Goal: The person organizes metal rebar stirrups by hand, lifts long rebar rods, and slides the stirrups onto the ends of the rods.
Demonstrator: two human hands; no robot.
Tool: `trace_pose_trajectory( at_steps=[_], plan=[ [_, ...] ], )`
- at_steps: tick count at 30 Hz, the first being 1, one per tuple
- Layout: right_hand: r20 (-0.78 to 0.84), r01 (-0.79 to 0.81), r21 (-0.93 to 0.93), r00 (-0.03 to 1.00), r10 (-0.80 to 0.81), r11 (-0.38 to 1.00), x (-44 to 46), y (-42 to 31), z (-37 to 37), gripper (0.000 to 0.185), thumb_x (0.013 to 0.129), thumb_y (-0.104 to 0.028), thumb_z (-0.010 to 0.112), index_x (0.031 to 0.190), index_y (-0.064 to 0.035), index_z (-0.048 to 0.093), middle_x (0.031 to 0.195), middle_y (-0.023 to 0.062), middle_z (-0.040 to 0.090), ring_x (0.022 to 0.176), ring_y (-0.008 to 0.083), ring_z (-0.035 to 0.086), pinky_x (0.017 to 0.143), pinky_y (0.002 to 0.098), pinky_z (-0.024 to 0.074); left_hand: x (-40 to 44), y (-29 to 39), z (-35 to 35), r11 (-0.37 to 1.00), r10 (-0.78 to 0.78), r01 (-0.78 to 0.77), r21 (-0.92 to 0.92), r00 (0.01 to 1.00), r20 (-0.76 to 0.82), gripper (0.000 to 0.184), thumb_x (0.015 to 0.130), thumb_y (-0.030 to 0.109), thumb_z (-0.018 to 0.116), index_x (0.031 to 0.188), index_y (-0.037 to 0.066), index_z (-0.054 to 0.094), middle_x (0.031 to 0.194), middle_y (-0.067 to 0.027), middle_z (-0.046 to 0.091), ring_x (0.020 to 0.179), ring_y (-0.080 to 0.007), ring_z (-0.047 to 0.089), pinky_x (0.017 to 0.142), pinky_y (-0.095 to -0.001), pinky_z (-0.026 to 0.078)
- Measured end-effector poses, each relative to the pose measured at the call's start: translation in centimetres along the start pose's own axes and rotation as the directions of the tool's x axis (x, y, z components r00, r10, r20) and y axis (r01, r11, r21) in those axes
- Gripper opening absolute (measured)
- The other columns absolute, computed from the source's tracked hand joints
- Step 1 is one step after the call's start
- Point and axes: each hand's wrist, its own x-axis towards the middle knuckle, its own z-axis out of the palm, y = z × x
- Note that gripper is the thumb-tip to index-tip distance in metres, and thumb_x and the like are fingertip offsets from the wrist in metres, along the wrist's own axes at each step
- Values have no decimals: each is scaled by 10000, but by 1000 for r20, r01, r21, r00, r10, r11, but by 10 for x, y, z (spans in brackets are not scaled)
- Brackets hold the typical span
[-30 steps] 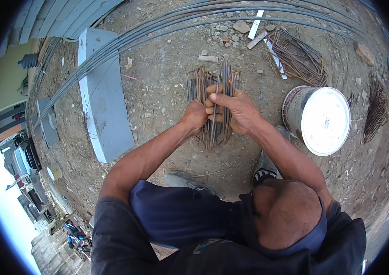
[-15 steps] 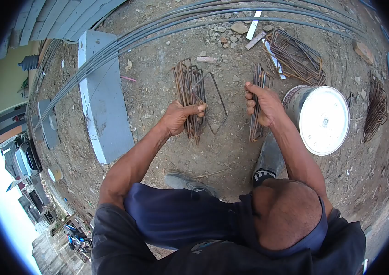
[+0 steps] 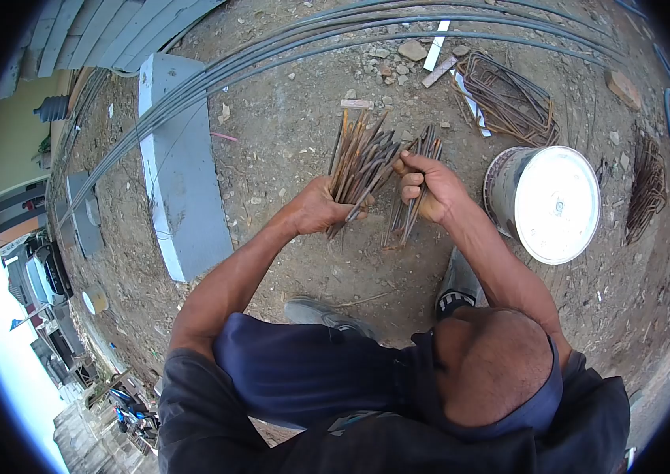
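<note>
My left hand [image 3: 321,207] is closed around a thick bundle of rusty bent steel stirrups [image 3: 357,158], its thumb laid across them. A thinner bundle of the same stirrups [image 3: 414,201] is gripped in my right hand [image 3: 430,187]. The two bundles meet or overlap at their upper parts, between my hands, above the dirt ground. Where exactly they touch, I cannot tell. My fingers hide the middle of each bundle.
A pile of rectangular stirrups [image 3: 505,99] lies at the upper right, near an upturned white bucket [image 3: 558,205]. Another rusty bundle [image 3: 647,193] is farther right. Long steel bars [image 3: 295,49] curve across the top, over a grey slab [image 3: 185,166] at left.
Both hands have come together, the right moving left and the left slightly right. The left bundle has turned and fanned out, and the two bundles now meet.
</note>
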Motion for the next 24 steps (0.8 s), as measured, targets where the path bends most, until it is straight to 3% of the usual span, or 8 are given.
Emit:
trace_pose_trajectory(
  at_steps=[2, 5, 8, 13, 20, 24],
  plan=[
    [30, -15, 22, 999, 14, 1000, -3, -2, -2, 130, 932, -154, 600, 986, -49, 545, 874, 34, 603, 520, 37, 447, 437, 202, 364, 0, -6, 2, 999, -13, 12, -30, 1000, -20, 371, 784, 186, 778, 1126, 68, 695, 869, -1, 682, 736, -97, 582, 673, -274, 477],
    [89, -52, 50, 995, 47, 997, -11, -10, 0, 87, 912, -97, 570, 984, -56, 545, 884, 36, 601, 541, 49, 455, 461, 222, 377, -1, -9, 2, 988, 89, -101, -119, 991, -98, 420, 782, 178, 783, 1167, 57, 666, 960, -23, 694, 847, -113, 614, 771, -270, 491],
    [150, 12, 29, 988, -16, 999, -13, -15, -4, 94, 903, -83, 557, 993, -61, 541, 896, 39, 595, 562, 60, 461, 494, 234, 398, 1, -22, -11, 990, -38, 23, -142, 994, -100, 458, 782, 146, 779, 1210, 58, 639, 1001, -26, 692, 905, -125, 626, 824, -274, 495],
    [144, 107, -8, 984, -105, 994, -9, -22, -20, 136, 908, -101, 564, 1039, -76, 541, 922, 43, 587, 583, 67, 466, 522, 243, 391, 6, -33, -21, 923, -63, -7, -385, 984, -167, 281, 813, 31, 742, 1065, 37, 618, 918, -39, 655, 776, -128, 626, 716, -286, 524],
    [257, 176, 51, 949, -183, 983, 2, -23, -51, 139, 926, -136, 572, 1054, -86, 561, 886, 26, 585, 610, 68, 478, 556, 261, 392, 15, -47, -28, 798, -118, -46, -601, 966, -231, 266, 812, 22, 744, 1033, 38, 598, 883, -41, 644, 740, -134, 610, 684, -281, 518],
    [188, 155, -18, 971, -149, 988, -1, -18, -43, 153, 927, -139, 573, 1068, -79, 564, 868, 23, 585, 616, 68, 481, 555, 262, 392, 16, -44, -23, 856, -116, 0, -517, 975, -191, 277, 806, 40, 756, 1050, 33, 626, 886, -42, 648, 735, -125, 603, 681, -281, 512]
  ],
)
